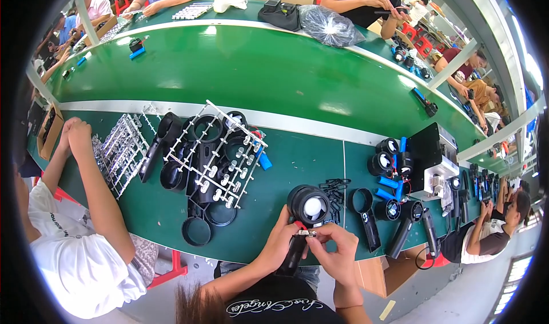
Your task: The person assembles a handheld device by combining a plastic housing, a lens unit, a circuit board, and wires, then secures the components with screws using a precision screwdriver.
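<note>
My left hand is wrapped round the neck and handle of what looks like a black handheld fan, its round head up with a white dome in the centre. At the neck, just under the head, sits a small clear-and-silver part with a bit of red beside it. The thumb and fingers of my right hand pinch this part from the right. Close by, to the right of the fan, lies a pile of small black clips or links.
Clear plastic sprues rest over black fan housings on the left. To the right are more housings, blue battery cells and a black-and-silver machine. Beyond runs a green conveyor belt. A co-worker's hands are at the left.
</note>
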Motion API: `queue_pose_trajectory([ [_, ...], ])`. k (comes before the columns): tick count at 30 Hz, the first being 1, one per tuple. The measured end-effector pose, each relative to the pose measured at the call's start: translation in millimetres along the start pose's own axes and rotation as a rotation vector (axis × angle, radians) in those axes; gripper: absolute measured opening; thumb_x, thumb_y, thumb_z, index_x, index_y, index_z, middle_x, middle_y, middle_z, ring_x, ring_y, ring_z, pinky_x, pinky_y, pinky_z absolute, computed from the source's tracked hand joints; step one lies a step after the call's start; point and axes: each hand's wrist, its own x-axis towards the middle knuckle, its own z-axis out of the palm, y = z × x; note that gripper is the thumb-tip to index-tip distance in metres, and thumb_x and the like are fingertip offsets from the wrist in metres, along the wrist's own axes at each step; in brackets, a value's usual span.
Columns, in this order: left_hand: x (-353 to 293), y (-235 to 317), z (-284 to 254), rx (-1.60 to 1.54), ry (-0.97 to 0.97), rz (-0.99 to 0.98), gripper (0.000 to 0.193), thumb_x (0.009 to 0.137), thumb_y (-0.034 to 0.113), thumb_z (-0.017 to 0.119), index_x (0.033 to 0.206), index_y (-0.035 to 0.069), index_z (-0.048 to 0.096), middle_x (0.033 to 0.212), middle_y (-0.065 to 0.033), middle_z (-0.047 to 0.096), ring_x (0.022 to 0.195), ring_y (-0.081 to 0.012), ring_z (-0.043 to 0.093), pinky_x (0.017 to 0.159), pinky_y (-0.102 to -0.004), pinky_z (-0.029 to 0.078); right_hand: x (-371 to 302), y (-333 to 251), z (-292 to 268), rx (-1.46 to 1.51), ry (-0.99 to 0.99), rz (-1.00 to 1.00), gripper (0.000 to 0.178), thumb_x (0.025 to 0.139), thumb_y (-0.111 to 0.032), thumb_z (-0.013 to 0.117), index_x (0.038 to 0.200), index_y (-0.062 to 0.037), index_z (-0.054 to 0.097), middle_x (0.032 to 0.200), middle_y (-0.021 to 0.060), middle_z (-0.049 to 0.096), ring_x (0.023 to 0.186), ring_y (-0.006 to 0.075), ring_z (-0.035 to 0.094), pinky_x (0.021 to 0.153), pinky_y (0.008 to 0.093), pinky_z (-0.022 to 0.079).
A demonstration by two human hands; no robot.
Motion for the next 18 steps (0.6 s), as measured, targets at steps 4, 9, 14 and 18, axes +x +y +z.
queue_pose_trajectory([
  [4,-1.0,-4.9,0.4,-0.020,-0.013,-0.003,0.045,0.087,0.021,0.027,0.131,0.013,0.023,0.103,-0.0100,0.051,0.068,-0.0157,0.054,0.051,-0.0245,0.045,-1.0,2.2,2.5,-0.091,0.026,-0.086,0.013,0.068,0.006,0.065,0.079,0.0022,0.060,0.068,0.0064,0.056,0.056,0.0105,0.053,0.047,0.0189,0.041],
  [9,-7.6,-1.6,0.4,-0.060,-0.083,0.003,0.045,0.087,0.026,0.026,0.130,0.014,0.021,0.106,-0.0111,0.050,0.069,-0.0165,0.054,0.052,-0.0267,0.045,-0.6,1.5,1.4,-0.164,0.080,-0.232,0.017,0.068,0.005,0.068,0.083,0.0012,0.061,0.074,0.0081,0.057,0.060,0.0116,0.057,0.048,0.0216,0.046],
  [14,-14.2,-3.4,2.1,-0.146,-0.169,-0.015,0.045,0.086,0.031,0.026,0.127,0.014,0.021,0.110,-0.0118,0.047,0.076,-0.0172,0.055,0.055,-0.0270,0.046,-0.7,-5.7,0.5,-0.167,0.102,-0.251,0.017,0.062,0.007,0.067,0.077,0.0024,0.059,0.071,0.0085,0.056,0.057,0.0141,0.053,0.050,0.0218,0.043],
  [18,-16.4,-4.7,13.2,-0.184,-0.050,0.130,0.029,0.089,0.017,0.026,0.115,0.004,0.026,0.107,-0.0105,0.043,0.098,-0.0155,0.048,0.088,-0.0290,0.037,-2.5,-9.2,-1.9,-0.192,0.099,-0.231,0.017,0.062,0.007,0.067,0.076,0.0020,0.059,0.071,0.0086,0.056,0.057,0.0140,0.053,0.050,0.0219,0.043],
])
